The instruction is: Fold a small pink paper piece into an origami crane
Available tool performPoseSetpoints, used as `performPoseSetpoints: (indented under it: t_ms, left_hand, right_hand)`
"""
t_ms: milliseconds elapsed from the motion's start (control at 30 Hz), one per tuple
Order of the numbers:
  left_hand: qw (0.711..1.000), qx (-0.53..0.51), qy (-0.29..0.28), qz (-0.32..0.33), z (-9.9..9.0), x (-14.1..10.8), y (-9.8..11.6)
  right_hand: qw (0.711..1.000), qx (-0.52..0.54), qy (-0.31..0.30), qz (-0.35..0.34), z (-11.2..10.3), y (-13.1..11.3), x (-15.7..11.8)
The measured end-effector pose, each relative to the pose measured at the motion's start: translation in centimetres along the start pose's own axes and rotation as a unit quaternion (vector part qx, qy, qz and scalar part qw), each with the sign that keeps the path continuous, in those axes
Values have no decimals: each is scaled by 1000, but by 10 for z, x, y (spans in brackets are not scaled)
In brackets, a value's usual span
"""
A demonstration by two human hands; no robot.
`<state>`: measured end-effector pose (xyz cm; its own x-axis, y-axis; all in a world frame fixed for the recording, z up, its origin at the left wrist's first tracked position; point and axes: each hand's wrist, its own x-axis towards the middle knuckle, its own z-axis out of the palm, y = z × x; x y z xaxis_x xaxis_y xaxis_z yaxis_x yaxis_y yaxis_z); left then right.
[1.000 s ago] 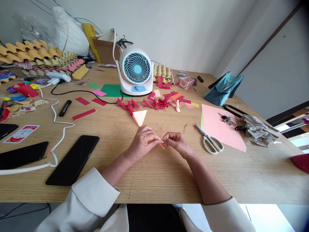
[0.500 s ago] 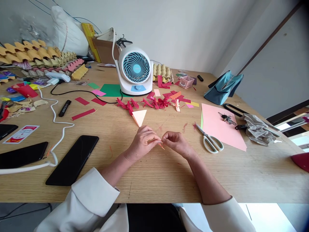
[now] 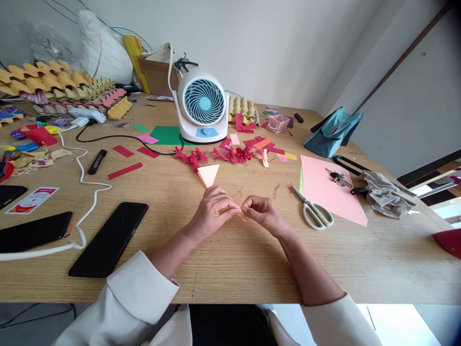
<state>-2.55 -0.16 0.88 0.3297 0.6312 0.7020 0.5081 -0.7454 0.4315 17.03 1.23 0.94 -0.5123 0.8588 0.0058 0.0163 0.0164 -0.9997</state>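
Observation:
My left hand [image 3: 216, 210] and my right hand [image 3: 264, 214] meet fingertip to fingertip above the wooden table. Both are closed in a pinch on a small piece of peach paper [image 3: 242, 217], of which only a thin pointed end shows below the fingers. Just beyond my left hand lies a folded peach paper triangle [image 3: 209, 175]. Farther back is a row of crimson paper flowers [image 3: 230, 154], with a peach paper flower [image 3: 264, 157] at its right end. White-handled scissors [image 3: 314, 209] lie to the right of my right hand.
A white fan [image 3: 203, 105] stands at the back. Pink paper sheets [image 3: 331, 192] with keys on them lie right, near a blue bag [image 3: 333, 132]. To the left are a black phone [image 3: 108, 239], a marker [image 3: 97, 162], a white cable [image 3: 94, 197] and egg cartons [image 3: 68, 81].
Both hands keep their pinch in nearly the same place. The view has shifted very slightly; nothing on the table has visibly moved.

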Motion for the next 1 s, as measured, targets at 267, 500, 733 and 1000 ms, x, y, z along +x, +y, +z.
performPoseSetpoints:
  t_ms: [267, 500, 733, 1000]
  left_hand:
    - [999, 27, -30, 33, -4, 1, -1]
    - [998, 23, -37, 36, -2, 0, -2]
    - [1000, -5, -15, 23, 1, 0, -3]
    - [994, -78, -10, -74, 6, -1, 1]
  right_hand:
    - [999, 39, -4, 28, 2, 2, 1]
    - [1000, -9, -3, 28, 2, 2, 1]
    - [999, -24, 7, 24, 2, 3, 1]
    - [999, -22, 35, 33, 5, 3, 2]
